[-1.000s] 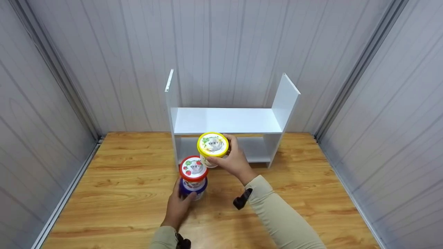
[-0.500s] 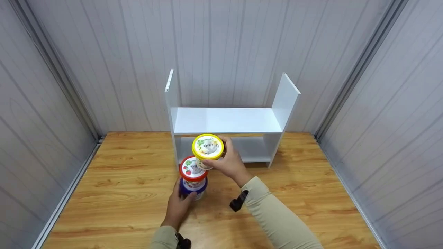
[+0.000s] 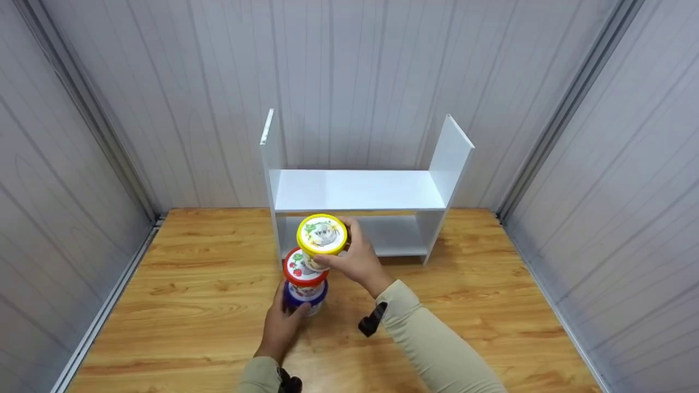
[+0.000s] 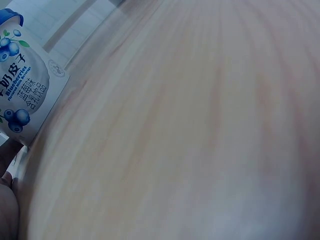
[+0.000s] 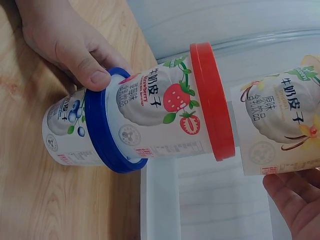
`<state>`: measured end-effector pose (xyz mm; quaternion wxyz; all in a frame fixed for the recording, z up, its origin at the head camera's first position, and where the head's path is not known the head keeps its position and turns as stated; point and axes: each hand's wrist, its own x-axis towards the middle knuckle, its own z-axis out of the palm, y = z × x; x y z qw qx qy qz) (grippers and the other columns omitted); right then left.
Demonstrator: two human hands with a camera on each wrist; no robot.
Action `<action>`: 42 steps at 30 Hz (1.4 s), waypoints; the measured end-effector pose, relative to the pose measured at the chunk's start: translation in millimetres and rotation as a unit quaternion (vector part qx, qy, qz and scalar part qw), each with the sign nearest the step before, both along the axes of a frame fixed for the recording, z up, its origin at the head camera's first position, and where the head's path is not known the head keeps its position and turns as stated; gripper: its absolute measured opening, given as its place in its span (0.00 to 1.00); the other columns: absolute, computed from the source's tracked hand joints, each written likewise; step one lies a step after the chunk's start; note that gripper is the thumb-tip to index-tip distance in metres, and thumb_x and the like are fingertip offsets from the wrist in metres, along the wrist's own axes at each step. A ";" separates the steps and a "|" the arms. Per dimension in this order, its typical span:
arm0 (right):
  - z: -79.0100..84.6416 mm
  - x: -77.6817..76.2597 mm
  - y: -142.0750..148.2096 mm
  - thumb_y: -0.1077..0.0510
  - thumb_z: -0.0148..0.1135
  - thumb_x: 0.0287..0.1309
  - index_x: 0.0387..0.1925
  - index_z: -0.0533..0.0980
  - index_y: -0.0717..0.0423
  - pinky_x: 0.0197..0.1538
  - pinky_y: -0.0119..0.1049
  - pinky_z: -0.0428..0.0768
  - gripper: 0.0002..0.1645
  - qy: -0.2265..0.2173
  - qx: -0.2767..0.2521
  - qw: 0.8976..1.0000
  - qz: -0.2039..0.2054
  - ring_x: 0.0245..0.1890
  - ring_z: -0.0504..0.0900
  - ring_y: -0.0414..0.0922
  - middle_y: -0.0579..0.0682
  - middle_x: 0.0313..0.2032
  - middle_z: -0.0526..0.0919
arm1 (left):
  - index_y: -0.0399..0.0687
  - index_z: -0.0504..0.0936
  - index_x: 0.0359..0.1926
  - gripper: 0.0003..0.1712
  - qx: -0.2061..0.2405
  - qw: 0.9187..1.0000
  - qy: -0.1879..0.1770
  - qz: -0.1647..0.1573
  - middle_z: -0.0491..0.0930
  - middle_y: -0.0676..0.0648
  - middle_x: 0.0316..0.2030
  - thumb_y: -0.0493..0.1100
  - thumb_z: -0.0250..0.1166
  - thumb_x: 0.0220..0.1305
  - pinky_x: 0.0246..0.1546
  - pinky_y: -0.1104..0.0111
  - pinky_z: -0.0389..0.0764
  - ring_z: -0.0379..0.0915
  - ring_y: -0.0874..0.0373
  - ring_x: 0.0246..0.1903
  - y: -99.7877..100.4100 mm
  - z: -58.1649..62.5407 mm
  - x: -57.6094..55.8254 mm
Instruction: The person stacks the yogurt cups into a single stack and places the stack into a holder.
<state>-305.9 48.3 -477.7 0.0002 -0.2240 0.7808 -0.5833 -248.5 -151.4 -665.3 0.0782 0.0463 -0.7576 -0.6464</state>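
1. Head view: the right hand [image 3: 357, 259] grips the yellow-lidded cup [image 3: 322, 233], thumb on the near side and fingers round the far side, so its opening is about the cup's own width.
2. The red-lidded cup [image 3: 299, 268] lies below the right hand, to its left and a little toward the person; the yellow-lidded cup overlaps part of its lid from the camera.
3. The right wrist view shows the yellow-lidded cup's base facing the red lid but off its centre, shifted to the right hand's side. A narrow gap shows along one edge; whether they touch elsewhere, I cannot tell.
4. Both long axes stand roughly upright, nearly parallel, so the relation that matters, I judge, is sideways offset more than tilt.
5. The left hand [image 3: 281, 327] curls round the blue-lidded cup [image 3: 307, 299], thumb against its lid; the red-lidded cup stands on that lid, just above this hand.
6. The left hand is nearer the stack's foot, the right nearer its top. The white shelf [image 3: 360, 188] is beyond both hands.
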 end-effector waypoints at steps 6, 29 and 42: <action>-0.4 2.0 -5.6 0.42 0.84 0.42 0.68 0.61 0.49 0.60 0.41 0.81 0.56 0.011 0.014 1.000 -0.004 0.59 0.76 0.45 0.48 0.59 0.74 | 0.59 0.51 0.81 0.57 0.002 1.000 0.013 0.000 0.64 0.38 0.73 0.57 0.74 0.59 0.72 0.46 0.62 0.58 0.39 0.72 -0.3 0.8 1.4; 3.2 8.1 -19.2 0.43 0.84 0.42 0.69 0.61 0.45 0.56 0.43 0.83 0.56 -0.019 0.019 1.000 0.009 0.58 0.77 0.46 0.48 0.59 0.74 | 0.63 0.50 0.81 0.55 0.018 1.000 0.006 -0.002 0.63 0.38 0.73 0.53 0.74 0.60 0.73 0.47 0.61 0.57 0.39 0.73 0.5 -0.7 1.9; 3.6 9.9 -23.4 0.40 0.83 0.43 0.71 0.60 0.45 0.59 0.46 0.82 0.58 -0.036 0.038 0.999 0.004 0.59 0.77 0.45 0.47 0.59 0.74 | 0.70 0.52 0.79 0.55 0.022 1.000 0.002 -0.003 0.66 0.44 0.71 0.61 0.74 0.58 0.72 0.47 0.63 0.60 0.43 0.72 3.9 0.7 5.1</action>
